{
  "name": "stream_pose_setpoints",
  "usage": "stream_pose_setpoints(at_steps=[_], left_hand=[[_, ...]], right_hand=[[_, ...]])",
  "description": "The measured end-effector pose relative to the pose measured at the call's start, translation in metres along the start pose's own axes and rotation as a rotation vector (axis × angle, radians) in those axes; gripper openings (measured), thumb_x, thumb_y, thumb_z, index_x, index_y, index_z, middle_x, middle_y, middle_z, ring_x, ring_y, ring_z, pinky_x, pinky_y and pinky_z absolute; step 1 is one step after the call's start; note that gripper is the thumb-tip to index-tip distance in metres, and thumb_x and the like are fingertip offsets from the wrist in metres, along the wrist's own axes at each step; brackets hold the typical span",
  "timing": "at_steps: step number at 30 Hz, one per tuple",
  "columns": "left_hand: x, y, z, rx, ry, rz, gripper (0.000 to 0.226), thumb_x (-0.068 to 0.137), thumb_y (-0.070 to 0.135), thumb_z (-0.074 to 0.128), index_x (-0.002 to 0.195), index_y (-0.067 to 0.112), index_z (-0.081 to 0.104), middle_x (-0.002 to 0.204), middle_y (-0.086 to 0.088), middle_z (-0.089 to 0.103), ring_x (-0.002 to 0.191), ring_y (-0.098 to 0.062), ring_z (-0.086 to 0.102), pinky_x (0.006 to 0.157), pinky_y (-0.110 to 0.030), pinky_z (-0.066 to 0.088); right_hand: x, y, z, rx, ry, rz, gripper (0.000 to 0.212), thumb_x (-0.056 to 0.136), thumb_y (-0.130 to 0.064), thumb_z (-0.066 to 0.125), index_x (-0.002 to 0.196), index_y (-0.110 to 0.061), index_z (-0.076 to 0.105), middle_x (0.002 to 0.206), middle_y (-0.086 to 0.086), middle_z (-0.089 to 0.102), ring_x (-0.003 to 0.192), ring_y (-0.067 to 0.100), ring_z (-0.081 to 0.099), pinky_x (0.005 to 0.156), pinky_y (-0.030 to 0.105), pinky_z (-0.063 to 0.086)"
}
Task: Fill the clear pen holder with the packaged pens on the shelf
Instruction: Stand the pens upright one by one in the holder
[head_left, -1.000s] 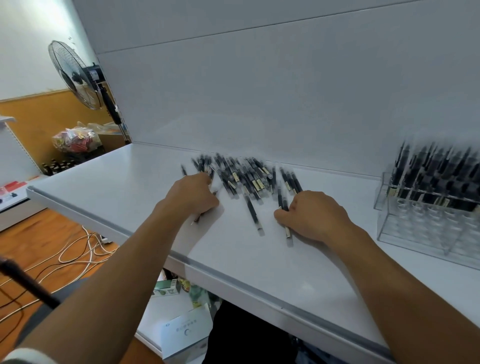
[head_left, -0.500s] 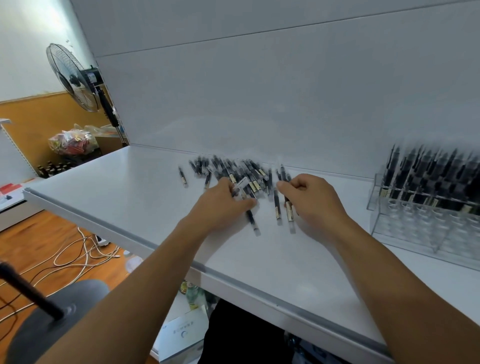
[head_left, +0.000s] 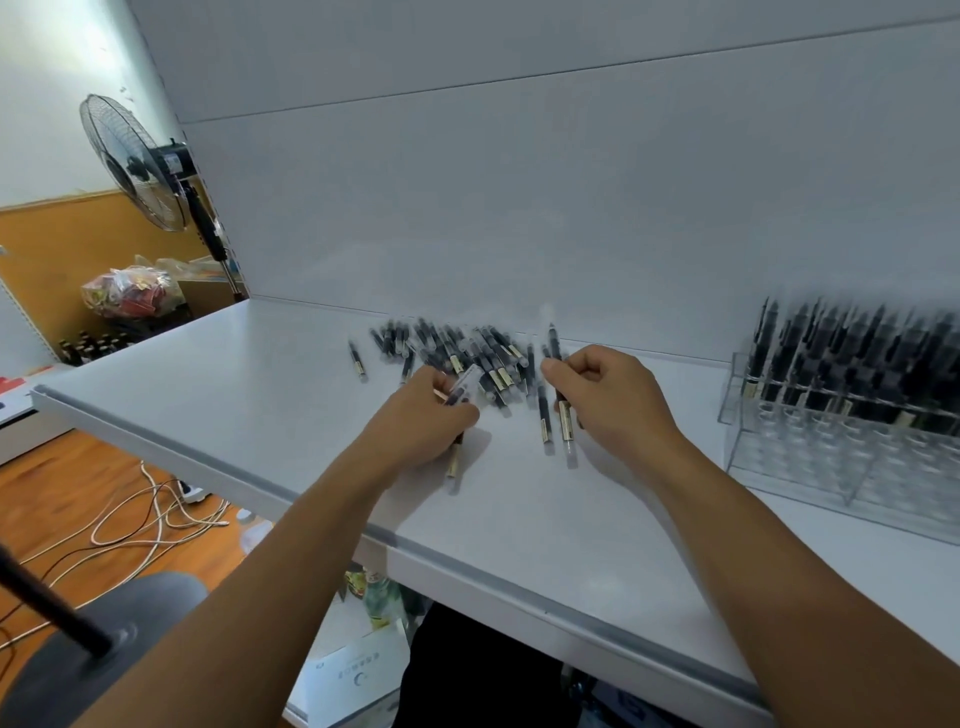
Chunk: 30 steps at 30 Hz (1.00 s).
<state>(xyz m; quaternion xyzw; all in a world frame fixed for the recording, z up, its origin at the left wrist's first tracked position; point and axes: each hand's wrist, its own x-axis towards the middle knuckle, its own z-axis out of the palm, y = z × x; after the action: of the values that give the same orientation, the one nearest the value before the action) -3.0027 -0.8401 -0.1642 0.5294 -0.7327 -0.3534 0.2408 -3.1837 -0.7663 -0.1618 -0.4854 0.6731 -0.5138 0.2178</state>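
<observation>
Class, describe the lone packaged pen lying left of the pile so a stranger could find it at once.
Start at the white shelf, then the heap of black packaged pens by the back wall. The lone pen lies apart on its left, touching nothing.

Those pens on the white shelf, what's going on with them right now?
A person is gathering packaged pens from the loose pile on the white shelf. The left hand is closed on a pen or two at the pile's near edge, and the right hand pinches another. The clear pen holder stands off to the right, its back rows already full of pens and its front slots empty.
</observation>
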Motion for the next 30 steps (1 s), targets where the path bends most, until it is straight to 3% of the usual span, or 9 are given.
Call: stream_pose_setpoints(at_steps=[4, 7, 9, 13, 18, 23, 30], left_hand=[[-0.009, 0.009, -0.003, -0.172, -0.012, 0.065, 0.013, 0.088, 0.018, 0.059, 0.098, 0.018, 0.051, 0.084, -0.006, 0.061, 0.069, -0.017, 0.054, 0.065, -0.030, 0.044], [-0.014, 0.027, 0.007, -0.380, -0.044, 0.150, 0.009, 0.091, 0.012, 0.058, 0.096, 0.009, 0.052, 0.074, -0.010, 0.054, 0.054, -0.012, 0.048, 0.051, -0.020, 0.038], [-0.013, 0.039, 0.018, -0.512, -0.089, 0.200, 0.006, 0.092, 0.011, 0.057, 0.090, 0.010, 0.052, 0.068, -0.010, 0.055, 0.053, -0.016, 0.047, 0.050, -0.025, 0.036], [-0.002, 0.068, 0.052, -0.711, -0.227, 0.268, 0.007, 0.092, 0.006, 0.054, 0.088, 0.012, 0.054, 0.075, -0.008, 0.060, 0.055, -0.018, 0.049, 0.048, -0.026, 0.036], [0.011, 0.103, 0.091, -0.766, -0.349, 0.317, 0.007, 0.078, 0.022, 0.065, 0.075, 0.028, 0.064, 0.080, -0.012, 0.061, 0.057, -0.019, 0.046, 0.050, -0.028, 0.032], [0.023, 0.120, 0.115, -0.796, -0.374, 0.364, 0.009, 0.090, 0.005, 0.059, 0.089, 0.014, 0.056, 0.079, -0.003, 0.066, 0.053, -0.013, 0.050, 0.050, -0.021, 0.037], [0.022, 0.104, 0.124, -0.871, -0.416, 0.370, 0.013, 0.090, 0.002, 0.056, 0.089, 0.014, 0.056, 0.075, -0.002, 0.066, 0.048, -0.011, 0.045, 0.048, -0.016, 0.034]], right_hand=[[-0.002, -0.015, -0.014, 0.008, -0.010, -0.055, 0.026, 0.089, -0.041, 0.064, 0.075, -0.019, 0.065, 0.078, 0.003, 0.072, 0.059, 0.012, 0.054, 0.068, 0.034, 0.051], [-0.003, -0.033, -0.044, 0.037, 0.022, -0.116, 0.023, 0.090, -0.037, 0.065, 0.078, -0.018, 0.067, 0.078, 0.000, 0.073, 0.059, 0.007, 0.058, 0.060, 0.023, 0.049], [-0.004, -0.038, -0.072, 0.031, 0.045, -0.153, 0.020, 0.090, -0.035, 0.066, 0.079, -0.018, 0.068, 0.077, -0.004, 0.073, 0.058, 0.002, 0.060, 0.058, 0.017, 0.046], [-0.009, -0.028, -0.135, -0.023, 0.171, -0.147, 0.013, 0.090, -0.032, 0.068, 0.084, -0.020, 0.069, 0.074, -0.006, 0.071, 0.061, 0.004, 0.063, 0.059, 0.024, 0.049], [-0.017, -0.003, -0.171, -0.083, 0.268, -0.096, 0.006, 0.092, -0.027, 0.066, 0.092, -0.021, 0.067, 0.082, -0.001, 0.071, 0.066, 0.003, 0.067, 0.067, 0.026, 0.057], [-0.011, 0.005, -0.166, -0.081, 0.251, -0.098, 0.005, 0.090, -0.023, 0.068, 0.087, -0.021, 0.065, 0.085, 0.005, 0.070, 0.067, 0.006, 0.068, 0.060, 0.014, 0.049], [-0.014, 0.013, -0.160, -0.193, 0.237, -0.135, 0.008, 0.086, -0.029, 0.072, 0.086, -0.024, 0.066, 0.082, -0.003, 0.071, 0.073, 0.011, 0.070, 0.064, 0.018, 0.054]])
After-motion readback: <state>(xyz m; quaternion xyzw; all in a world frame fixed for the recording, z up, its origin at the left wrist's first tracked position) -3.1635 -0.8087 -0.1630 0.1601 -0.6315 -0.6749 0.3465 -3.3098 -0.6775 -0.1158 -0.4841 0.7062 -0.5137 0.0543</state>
